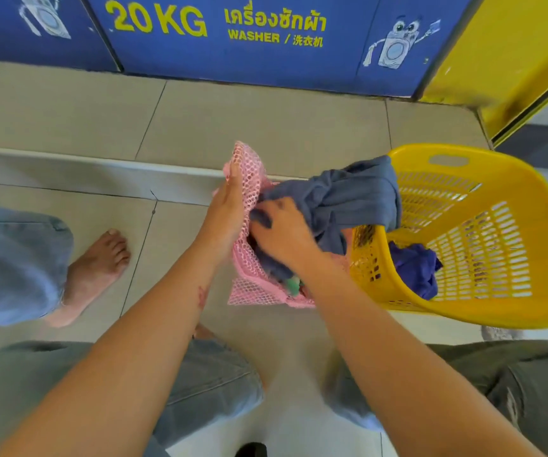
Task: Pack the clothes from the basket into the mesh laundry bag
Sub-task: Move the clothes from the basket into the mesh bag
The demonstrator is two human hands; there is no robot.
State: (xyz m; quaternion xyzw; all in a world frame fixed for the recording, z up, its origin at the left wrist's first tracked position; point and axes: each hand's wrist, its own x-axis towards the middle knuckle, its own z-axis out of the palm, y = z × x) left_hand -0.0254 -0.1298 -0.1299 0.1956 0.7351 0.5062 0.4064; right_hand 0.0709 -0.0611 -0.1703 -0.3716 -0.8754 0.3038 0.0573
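A pink mesh laundry bag (249, 278) stands on the tiled floor in the middle of the view, and my left hand (228, 209) grips its upper edge and holds the mouth apart. My right hand (282, 235) is closed on a grey-blue garment (355, 196), pressing one end into the bag's mouth while the rest hangs over the basket's rim. Something green shows low inside the bag. The yellow plastic basket (496, 225) sits tilted just right of the bag, with a dark blue garment (414, 268) lying in it.
Blue washer panels (249, 44) line the far wall behind a raised tiled step (101, 173). A yellow panel (503, 61) stands at the far right. Another person's bare foot (94, 272) and jeans leg are on the floor to the left. My knees fill the bottom.
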